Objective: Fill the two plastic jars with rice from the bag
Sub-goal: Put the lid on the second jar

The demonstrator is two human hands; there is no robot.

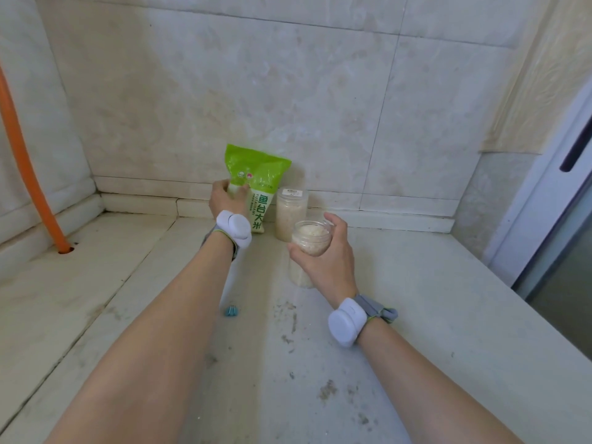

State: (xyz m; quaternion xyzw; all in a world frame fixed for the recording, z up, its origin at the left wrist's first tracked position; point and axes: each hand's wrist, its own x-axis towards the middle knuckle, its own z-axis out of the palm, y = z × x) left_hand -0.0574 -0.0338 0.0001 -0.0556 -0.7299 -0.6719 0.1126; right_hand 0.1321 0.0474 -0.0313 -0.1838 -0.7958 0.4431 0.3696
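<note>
Standing upright on the bench (pixel 400 315) against the wall, the green rice bag (pixel 256 174) is grasped by the left hand (pixel 224 197); the lidded jar (pixel 292 213) stands beside it. The right hand (pixel 326 254) clasps the open jar (pixel 312 238), seemingly full, its base hidden.

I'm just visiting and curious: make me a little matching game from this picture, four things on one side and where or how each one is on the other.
Things:
1. green plastic rice bag
2. clear open plastic jar of rice
3. lidded clear plastic jar of rice
4. small blue binder clip

States:
A. lies on the counter between the forearms
B. stands by the wall, right of the bag
C. gripped by the left hand
D. held by the right hand

Pairs: 1-C, 2-D, 3-B, 4-A
</note>
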